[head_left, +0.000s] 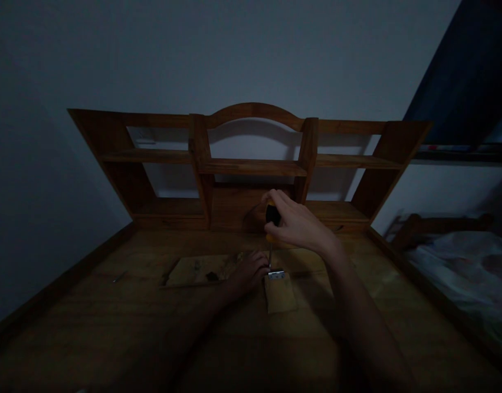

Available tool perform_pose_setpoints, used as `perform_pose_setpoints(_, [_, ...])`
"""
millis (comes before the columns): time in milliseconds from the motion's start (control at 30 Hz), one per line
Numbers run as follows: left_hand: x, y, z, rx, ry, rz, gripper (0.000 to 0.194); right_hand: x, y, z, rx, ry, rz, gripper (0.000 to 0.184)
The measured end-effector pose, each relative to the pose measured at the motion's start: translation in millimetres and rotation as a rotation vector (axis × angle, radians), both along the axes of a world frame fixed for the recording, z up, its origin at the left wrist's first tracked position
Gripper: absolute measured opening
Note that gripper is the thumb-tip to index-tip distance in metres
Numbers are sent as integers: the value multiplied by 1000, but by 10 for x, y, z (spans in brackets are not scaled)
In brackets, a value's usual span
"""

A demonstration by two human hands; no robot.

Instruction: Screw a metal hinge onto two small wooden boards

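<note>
My right hand is closed round the black and yellow handle of a screwdriver, held upright with its shaft pointing down onto a small metal hinge. The hinge sits at the far edge of a small wooden block lying on the desk. My left hand rests with curled fingers against the screwdriver's tip, beside the hinge, on a flat wooden board. Whether the left fingers pinch a screw is too dark to tell.
The wooden desk has a raised rim and a shelf hutch at the back against a pale wall. A small thin object lies at the left. A bed with a pale cover stands to the right.
</note>
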State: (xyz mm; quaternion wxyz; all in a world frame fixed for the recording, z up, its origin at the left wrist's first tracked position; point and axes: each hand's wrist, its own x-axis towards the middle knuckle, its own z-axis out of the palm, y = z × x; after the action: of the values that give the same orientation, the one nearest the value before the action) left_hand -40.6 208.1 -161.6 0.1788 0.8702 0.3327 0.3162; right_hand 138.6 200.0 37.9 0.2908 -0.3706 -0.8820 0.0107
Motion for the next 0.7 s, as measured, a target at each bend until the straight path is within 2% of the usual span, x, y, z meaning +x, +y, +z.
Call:
perform_pose_setpoints(133, [-1, -15, 20, 18, -7, 18, 13, -25, 13, -23, 60, -23, -52, 22])
perform_pose_setpoints(300, [-8, -43, 61, -1, -2, 35, 12, -22, -6, -1, 50, -24, -40, 30])
perform_pose_setpoints(500, [-7, -49, 60, 11, -13, 47, 12, -27, 20, -18, 59, -26, -55, 21])
perform_pose_setpoints(633, [-1, -52, 86, 38, 12, 77, 13, -16, 17, -23, 48, -21, -31, 35])
perform_pose_setpoints(700, [-1, -52, 96, 38, 26, 89, 13, -15, 17, -26, 53, -20, -26, 35])
